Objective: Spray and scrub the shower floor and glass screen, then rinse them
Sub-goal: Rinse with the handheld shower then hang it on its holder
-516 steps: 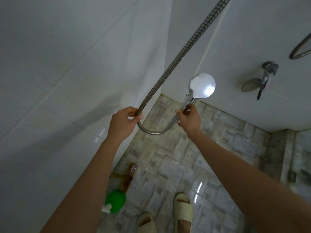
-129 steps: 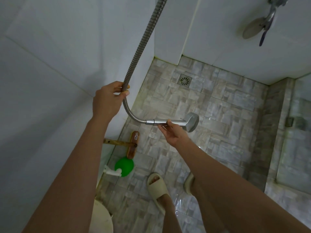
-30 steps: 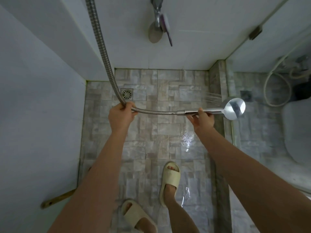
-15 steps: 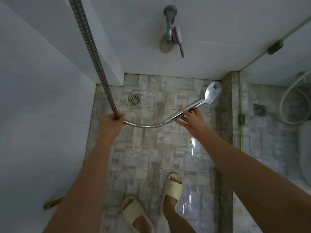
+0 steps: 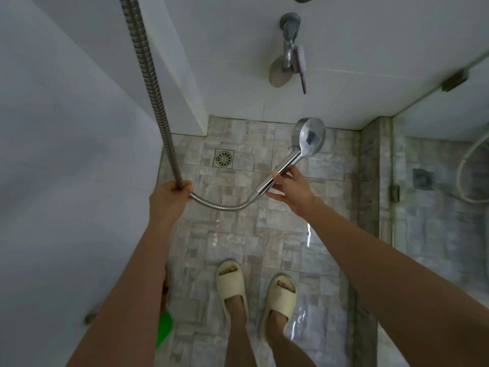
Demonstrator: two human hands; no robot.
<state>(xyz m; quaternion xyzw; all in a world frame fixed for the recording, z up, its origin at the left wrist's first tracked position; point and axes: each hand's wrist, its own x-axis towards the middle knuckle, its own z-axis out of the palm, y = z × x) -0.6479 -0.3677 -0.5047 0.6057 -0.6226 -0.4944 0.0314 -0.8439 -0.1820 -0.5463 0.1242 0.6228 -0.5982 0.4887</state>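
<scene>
- The right hand (image 5: 292, 192) holds the shower head's handle (image 5: 277, 174) in a light grip, with the thumb over the top and the fingers curled beneath.
- The shower head (image 5: 308, 137) has its long axis on a slant. The hose joint is low and to the left, and the round head is raised up and to the right, away from the person. Its shiny round side is turned to the camera.
- It hangs in the air above the floor (image 5: 238, 234), near the back wall and right of the drain (image 5: 224, 158).
- The left hand (image 5: 169, 200) has a closed grip round the hose (image 5: 148, 83). The hose drops down from the top of the view to this hand, then sags in a curve across to the handle.
- The floor tiles show wet glints between the hands and the two slippers (image 5: 231, 284).
- On the back wall a tap (image 5: 289, 35) carries a purple brush (image 5: 301, 67).
- The glass screen (image 5: 423, 128) stands to the right, beyond a raised kerb.
- A green object (image 5: 164, 329) lies by the left wall, partly hidden by the left arm.
</scene>
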